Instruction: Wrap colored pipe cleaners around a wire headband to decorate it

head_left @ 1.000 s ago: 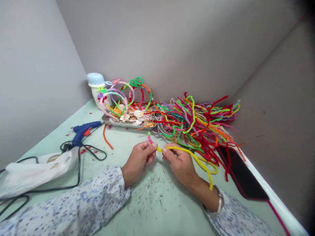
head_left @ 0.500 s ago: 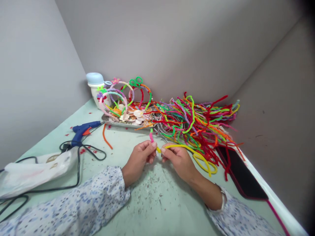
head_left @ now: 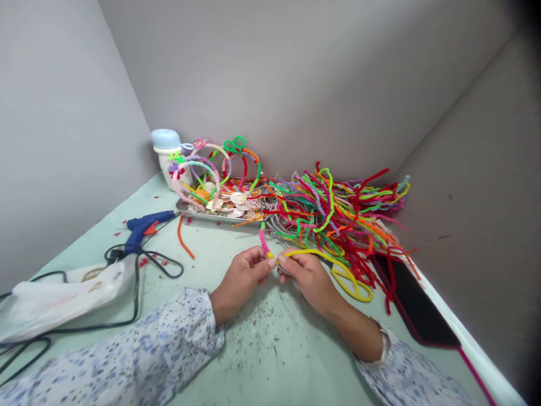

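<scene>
My left hand [head_left: 244,277] pinches a thin strip wrapped in pipe cleaner [head_left: 264,240]; its upper end is green, then pink, with yellow at the fingertips. My right hand [head_left: 307,276] is closed on a yellow pipe cleaner [head_left: 321,255], whose long tail passes over the fingers and loops on the table to the right. Thumb tips of both hands nearly touch where the yellow meets the strip. What lies under the fingers is hidden.
Behind stands a metal tray [head_left: 211,214] with shells and decorated headbands [head_left: 196,169]. Piled pipe cleaners [head_left: 338,208] partly cover a black mat [head_left: 416,301]. Left are a blue glue gun [head_left: 139,228] with its cord, a plastic bag [head_left: 71,299] and a lidded cup [head_left: 166,155].
My left fingers have shifted slightly toward my right hand, and more of the pink wrapping shows above them. The yellow pipe cleaner remains in my right hand.
</scene>
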Available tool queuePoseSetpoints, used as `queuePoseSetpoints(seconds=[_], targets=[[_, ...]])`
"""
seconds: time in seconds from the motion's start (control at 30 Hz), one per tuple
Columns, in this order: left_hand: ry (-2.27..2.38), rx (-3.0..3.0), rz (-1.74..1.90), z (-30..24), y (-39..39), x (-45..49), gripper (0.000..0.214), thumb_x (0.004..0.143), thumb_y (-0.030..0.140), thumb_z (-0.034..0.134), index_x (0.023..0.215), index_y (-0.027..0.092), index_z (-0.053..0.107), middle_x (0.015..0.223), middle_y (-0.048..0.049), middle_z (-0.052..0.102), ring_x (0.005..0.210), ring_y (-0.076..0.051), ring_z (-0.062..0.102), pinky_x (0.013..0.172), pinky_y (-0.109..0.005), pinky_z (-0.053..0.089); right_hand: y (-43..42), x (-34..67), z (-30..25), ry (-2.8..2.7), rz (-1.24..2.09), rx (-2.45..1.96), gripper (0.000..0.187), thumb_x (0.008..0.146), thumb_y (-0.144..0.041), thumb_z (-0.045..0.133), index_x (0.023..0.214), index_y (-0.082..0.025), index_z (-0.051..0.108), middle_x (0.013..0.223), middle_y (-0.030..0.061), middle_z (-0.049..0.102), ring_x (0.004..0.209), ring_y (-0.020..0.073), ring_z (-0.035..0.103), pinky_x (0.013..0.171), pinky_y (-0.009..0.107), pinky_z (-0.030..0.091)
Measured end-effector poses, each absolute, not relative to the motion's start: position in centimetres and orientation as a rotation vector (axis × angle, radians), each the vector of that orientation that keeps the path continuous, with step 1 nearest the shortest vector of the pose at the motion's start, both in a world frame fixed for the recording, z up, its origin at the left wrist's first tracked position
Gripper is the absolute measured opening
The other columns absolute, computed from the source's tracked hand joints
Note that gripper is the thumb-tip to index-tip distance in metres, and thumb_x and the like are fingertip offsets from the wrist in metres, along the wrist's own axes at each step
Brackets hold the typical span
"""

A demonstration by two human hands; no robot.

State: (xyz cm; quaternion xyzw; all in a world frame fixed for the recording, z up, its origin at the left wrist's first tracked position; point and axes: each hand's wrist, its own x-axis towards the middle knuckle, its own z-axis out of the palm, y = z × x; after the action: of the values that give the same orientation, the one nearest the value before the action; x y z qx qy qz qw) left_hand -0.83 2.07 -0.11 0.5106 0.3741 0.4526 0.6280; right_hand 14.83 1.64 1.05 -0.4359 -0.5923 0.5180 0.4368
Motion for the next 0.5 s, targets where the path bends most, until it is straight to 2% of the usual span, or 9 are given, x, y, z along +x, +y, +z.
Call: queuePoseSetpoints(seconds=[0.27, 0.5], targets=[[0.832, 1.17, 1.029, -0.27, 2.03, -0.9, 0.022, 0.079, 0.032, 0.066, 0.076, 0.013, 0.056, 0.06, 0.0047, 0.049, 0.049, -0.005, 0.038, 0.048, -0.019, 0.03, 2.23, 14.91, 0.77, -1.438, 1.448, -1.057, 0.026, 0.081, -0.04, 0.058, 0.072, -0.016, 0.062, 0.069, 0.0005, 0.056, 0.062, 0.0134, 0.053, 0.061, 0.027, 0.044], [0.85, 1.176, 1.022, 0.01, 2.01, -0.82, 0.024, 0.078, 0.035, 0.067, 0.077, 0.013, 0.057, 0.06, 0.005, 0.048, 0.05, -0.006, 0.038, 0.048, -0.02, 0.031, 2.04, 14.88, 1.49, -1.436, 1.453, -1.125, 0.027, 0.079, -0.041, 0.06, 0.07, -0.016, 0.061, 0.065, -0.0001, 0.058, 0.061, 0.0134, 0.053, 0.06, 0.026, 0.044]])
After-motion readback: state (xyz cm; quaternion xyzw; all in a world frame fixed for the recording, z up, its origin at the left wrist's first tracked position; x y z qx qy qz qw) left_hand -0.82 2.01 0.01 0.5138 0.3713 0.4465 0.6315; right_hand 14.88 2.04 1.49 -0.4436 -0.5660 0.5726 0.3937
